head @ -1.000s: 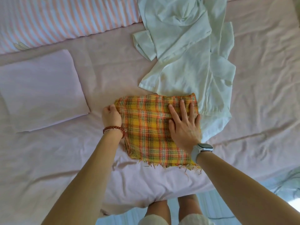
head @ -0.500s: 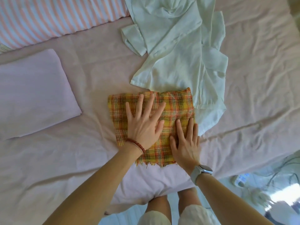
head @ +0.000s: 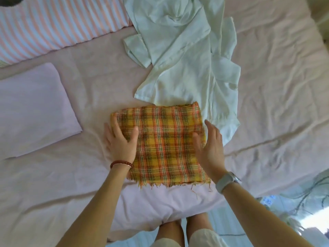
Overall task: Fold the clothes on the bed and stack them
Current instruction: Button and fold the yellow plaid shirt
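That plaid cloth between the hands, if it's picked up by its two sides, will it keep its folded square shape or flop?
The plaid cloth would probably sag in the middle: it looks thin and loosely woven, with frayed threads along its near edge. It likely weighs little, lying flat on the wrinkled bed sheet. The left hand and right hand at its sides may need to support it from underneath.

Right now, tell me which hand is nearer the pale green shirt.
Right. The right hand sits at the plaid cloth's right edge, beside the pale green shirt; the left hand is at the cloth's far left edge.
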`<state>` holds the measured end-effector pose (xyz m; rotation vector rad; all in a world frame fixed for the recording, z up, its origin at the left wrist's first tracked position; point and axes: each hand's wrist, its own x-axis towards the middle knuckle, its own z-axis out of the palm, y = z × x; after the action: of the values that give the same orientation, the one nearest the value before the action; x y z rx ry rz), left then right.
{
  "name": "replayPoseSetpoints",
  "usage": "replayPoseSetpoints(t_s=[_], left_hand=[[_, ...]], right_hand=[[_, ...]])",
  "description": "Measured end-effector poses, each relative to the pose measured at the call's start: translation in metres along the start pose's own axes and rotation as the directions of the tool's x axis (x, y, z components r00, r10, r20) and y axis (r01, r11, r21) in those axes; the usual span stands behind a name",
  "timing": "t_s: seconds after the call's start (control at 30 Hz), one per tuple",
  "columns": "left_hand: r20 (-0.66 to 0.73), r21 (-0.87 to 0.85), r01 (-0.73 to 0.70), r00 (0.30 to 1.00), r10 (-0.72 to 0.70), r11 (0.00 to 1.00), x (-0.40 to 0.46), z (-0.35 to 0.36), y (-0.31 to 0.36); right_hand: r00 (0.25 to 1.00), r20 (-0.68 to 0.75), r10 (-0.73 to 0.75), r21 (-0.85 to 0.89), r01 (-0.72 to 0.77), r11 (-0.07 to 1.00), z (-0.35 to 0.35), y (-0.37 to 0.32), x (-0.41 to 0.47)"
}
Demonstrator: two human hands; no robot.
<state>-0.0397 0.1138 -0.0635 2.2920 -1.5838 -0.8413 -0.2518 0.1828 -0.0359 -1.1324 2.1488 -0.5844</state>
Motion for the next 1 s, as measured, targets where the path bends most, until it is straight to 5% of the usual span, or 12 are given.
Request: replayPoseSetpoints(t_s=[0.07, 0.2, 0.33, 0.5, 0.67, 1.0], left_hand=[[0.073, -0.067, 0.171, 0.983, -0.166, 0.983, -0.005, 0.0, -0.003], [0.156, 0.089, 0.182, 0.969, -0.194, 0.979, 0.003, 0.011, -0.007], [0.221, -0.15, 0.196, 0.962, -0.16, 0.969, 0.027, 0.011, -0.006], [0.199, -0.365, 0.282, 0.955, -0.222, 0.887, 0.022, 0.006, -0.015], [0.218, -0.463, 0.379, 0.925, -0.311, 0.801, 0.009, 0.007, -0.011], [-0.154, -0.573, 0.064, 0.971, -0.184, 0.817, -0.007, -0.085, -0.034]], right_hand=[[0.998, 0.036, 0.052, 0.04, -0.054, 0.998, 0.004, -0.014, 0.03], [0.976, 0.151, 0.159, -0.229, -0.122, 0.966, 0.017, -0.015, 0.082], [0.98, 0.138, 0.145, -0.299, -0.099, 0.949, 0.025, -0.005, 0.102], [0.994, 0.066, 0.087, -0.029, -0.085, 0.996, 0.013, 0.009, 0.066], [0.936, 0.293, 0.197, 0.111, -0.238, 0.965, 0.007, 0.019, 0.029], [0.953, 0.297, -0.056, 0.399, -0.071, 0.914, 0.011, -0.067, 0.006]])
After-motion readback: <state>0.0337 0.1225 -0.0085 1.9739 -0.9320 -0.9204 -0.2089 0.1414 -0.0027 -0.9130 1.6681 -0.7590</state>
